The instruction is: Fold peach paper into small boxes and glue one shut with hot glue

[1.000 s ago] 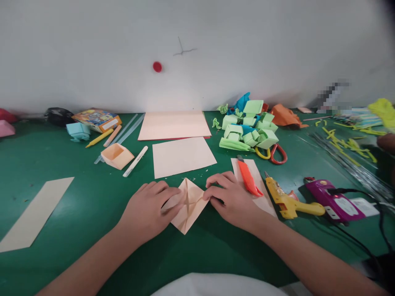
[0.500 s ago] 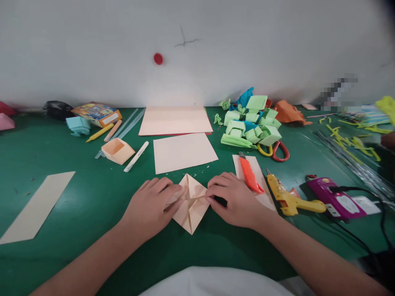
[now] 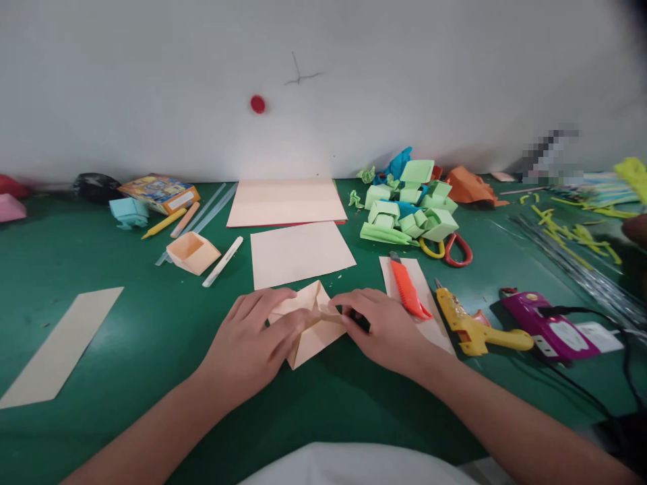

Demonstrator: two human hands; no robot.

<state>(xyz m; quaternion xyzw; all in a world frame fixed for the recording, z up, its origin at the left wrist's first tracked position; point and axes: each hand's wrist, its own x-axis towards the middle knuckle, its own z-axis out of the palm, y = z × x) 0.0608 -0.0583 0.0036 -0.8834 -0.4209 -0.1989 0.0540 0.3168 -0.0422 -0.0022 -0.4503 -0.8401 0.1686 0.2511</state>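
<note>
A small peach folded paper (image 3: 309, 337) lies on the green table (image 3: 126, 316) right in front of me. My left hand (image 3: 253, 343) rests on its left part, fingers curled over a raised flap. My right hand (image 3: 379, 327) pinches the paper's right corner between thumb and fingers. Both hands press the piece together at its middle crease. An orange utility knife (image 3: 407, 289) lies on a peach paper strip (image 3: 429, 323) just beside my right hand.
Two flat peach sheets (image 3: 298, 252) lie behind the folded piece. A yellow glue gun (image 3: 472, 327), a purple glue gun (image 3: 543, 330), scissors (image 3: 449, 249) and green folded papers (image 3: 409, 215) sit to the right. A small peach paper box (image 3: 192, 252) stands left.
The folded paper's left and right sides have been drawn inward and upward, so it looks narrower and partly raised. Both hands have moved closer together over it.
</note>
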